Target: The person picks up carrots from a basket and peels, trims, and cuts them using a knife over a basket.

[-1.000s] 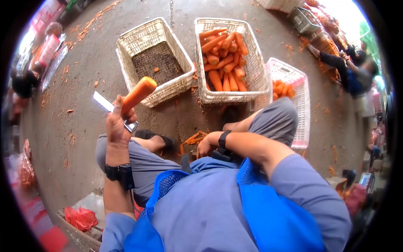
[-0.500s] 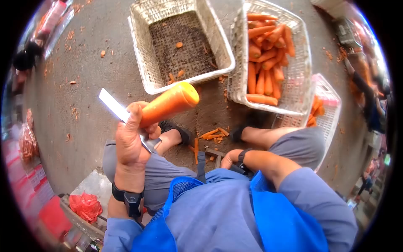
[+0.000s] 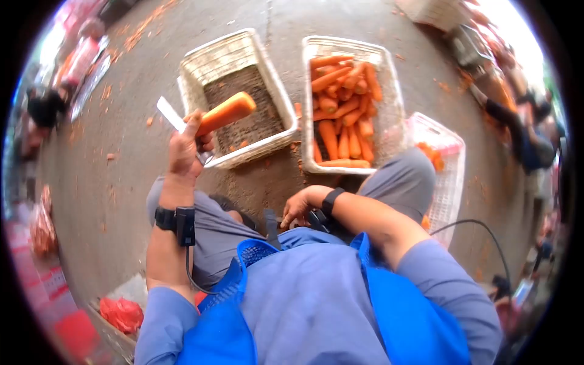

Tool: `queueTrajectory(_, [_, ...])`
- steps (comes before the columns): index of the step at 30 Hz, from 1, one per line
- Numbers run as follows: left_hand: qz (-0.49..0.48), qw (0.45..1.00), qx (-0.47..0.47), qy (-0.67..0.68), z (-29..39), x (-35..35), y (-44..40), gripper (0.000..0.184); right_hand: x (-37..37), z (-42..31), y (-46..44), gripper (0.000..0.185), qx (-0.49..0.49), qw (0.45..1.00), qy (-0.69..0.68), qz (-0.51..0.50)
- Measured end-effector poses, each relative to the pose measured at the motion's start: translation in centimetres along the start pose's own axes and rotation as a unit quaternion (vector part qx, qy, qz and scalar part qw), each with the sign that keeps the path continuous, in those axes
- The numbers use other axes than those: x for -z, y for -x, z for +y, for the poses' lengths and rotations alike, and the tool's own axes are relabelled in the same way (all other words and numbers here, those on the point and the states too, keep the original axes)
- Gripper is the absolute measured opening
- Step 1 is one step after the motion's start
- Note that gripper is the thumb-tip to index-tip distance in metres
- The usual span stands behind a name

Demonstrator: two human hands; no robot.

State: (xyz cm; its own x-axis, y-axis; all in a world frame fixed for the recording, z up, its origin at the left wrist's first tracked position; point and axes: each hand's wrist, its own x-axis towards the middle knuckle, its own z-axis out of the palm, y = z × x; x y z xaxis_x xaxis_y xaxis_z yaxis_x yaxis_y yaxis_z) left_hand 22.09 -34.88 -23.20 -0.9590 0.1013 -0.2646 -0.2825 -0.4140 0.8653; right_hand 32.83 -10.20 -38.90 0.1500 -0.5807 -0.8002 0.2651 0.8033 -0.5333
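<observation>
My left hand (image 3: 187, 146) is closed around a thick orange carrot (image 3: 228, 112) and a flat, pale-bladed knife (image 3: 171, 115). The blade sticks out to the upper left past my thumb, while the carrot points to the upper right over a white crate. A strip of metal shows below my fingers. Down by my lap, my right hand (image 3: 298, 205) has its fingers curled downward and together near a dark strap (image 3: 272, 226). Whatever lies under those fingertips is hidden.
A white plastic crate (image 3: 283, 103) with dark dirt and carrot bits stands ahead. Beside it, another crate (image 3: 389, 91) holds many carrots. A pinkish-white crate (image 3: 453, 176) is by my right knee. A red plastic bag (image 3: 121, 314) lies at lower left. Other people are at the far right.
My left hand has moved up and away from me with the carrot and knife. My right hand has shifted left and forward across my lap. The view has shifted, and the crates appear lower and further left.
</observation>
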Motion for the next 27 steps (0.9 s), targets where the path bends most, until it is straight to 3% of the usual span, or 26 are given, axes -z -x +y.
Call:
queueTrajectory(2, [-0.029,0.999,0.012,-0.011,-1.4,-0.4,0.2,0.021,0.5,0.4,2.2,0.039,0.041,0.989,0.085,0.115])
queueTrajectory(5, [-0.036,0.995,0.057,-0.079,-1.7,-2.8,2.1,0.020,1.4,0.2,10.5,0.035,0.163,0.944,-0.059,0.281])
queueTrajectory(6, [-0.023,0.992,0.059,-0.111,-1.2,-4.0,3.0,0.021,1.9,1.1,13.0,0.033,0.212,0.913,-0.138,0.320])
queueTrajectory(8, [-0.088,0.978,0.038,-0.185,1.0,-7.0,4.2,0.019,2.7,2.6,18.6,0.032,0.291,0.840,-0.296,0.349])
queueTrajectory(10, [-0.155,0.959,0.009,-0.236,3.0,-9.4,4.1,0.019,1.4,1.4,24.0,0.028,0.327,0.775,-0.340,0.420])
queueTrajectory(12, [-0.202,0.938,-0.016,-0.281,3.8,-10.3,3.4,0.020,1.3,2.1,24.7,0.028,0.378,0.744,-0.320,0.448])
queueTrajectory(16, [-0.269,0.893,0.030,-0.360,2.9,-11.2,-0.5,0.023,2.0,1.7,22.1,0.034,0.335,0.800,-0.318,0.384])
queueTrajectory(18, [-0.289,0.852,-0.012,-0.437,0.5,-11.8,-2.3,0.020,1.8,0.3,21.3,0.043,0.400,0.801,-0.262,0.360])
queueTrajectory(20, [-0.274,0.857,0.048,-0.434,-2.9,-11.9,-3.8,0.029,2.6,0.4,18.5,0.043,0.417,0.769,-0.174,0.452])
queueTrajectory(21, [-0.274,0.884,0.091,-0.368,-4.3,-12.1,-4.1,0.032,2.3,-0.3,18.5,0.041,0.389,0.780,-0.209,0.444])
queueTrajectory(22, [-0.242,0.879,0.086,-0.401,-4.4,-13.2,-3.5,0.035,1.9,-0.9,18.9,0.040,0.356,0.790,-0.244,0.435])
queueTrajectory(24, [-0.281,0.864,0.003,-0.417,-6.2,-13.5,-4.6,0.041,1.4,-2.2,19.3,0.035,0.300,0.779,-0.281,0.474])
queueTrajectory(25, [-0.288,0.889,0.015,-0.356,-6.7,-13.8,-4.4,0.037,1.7,-1.9,19.2,0.032,0.285,0.792,-0.271,0.467])
queueTrajectory(26, [-0.279,0.887,0.004,-0.369,-6.2,-14.2,-4.2,0.031,2.6,-1.4,19.2,0.030,0.278,0.797,-0.262,0.468])
queueTrajectory(27, [-0.271,0.880,-0.014,-0.390,-5.7,-13.9,-4.7,0.030,3.5,-0.6,18.4,0.024,0.343,0.776,-0.242,0.471])
